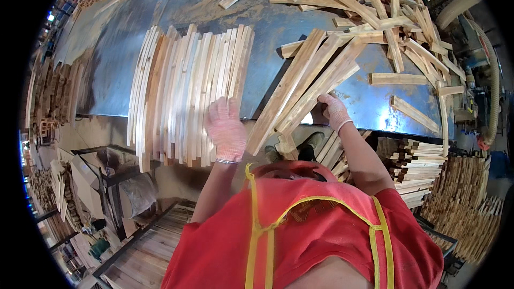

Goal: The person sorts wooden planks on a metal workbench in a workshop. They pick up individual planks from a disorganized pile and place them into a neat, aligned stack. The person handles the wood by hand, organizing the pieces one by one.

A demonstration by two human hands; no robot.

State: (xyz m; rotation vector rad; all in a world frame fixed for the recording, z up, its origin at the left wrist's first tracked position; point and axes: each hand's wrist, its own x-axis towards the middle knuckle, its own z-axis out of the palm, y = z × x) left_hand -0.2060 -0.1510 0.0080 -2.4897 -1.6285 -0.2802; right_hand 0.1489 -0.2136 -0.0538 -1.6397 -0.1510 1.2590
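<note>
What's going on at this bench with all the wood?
A person in a red top and knitted work gloves stands at a grey metal table. The left hand lies flat on a neat row of pale wooden slats set side by side, overhanging the table's near edge. The right hand grips the near end of a slanted bundle of similar slats. A loose heap of wooden strips covers the table's far right.

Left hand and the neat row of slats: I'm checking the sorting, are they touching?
Touching. The head view shows the gloved left hand lying flat on the right edge of the aligned row of wooden slats, with no gap visible.
</note>
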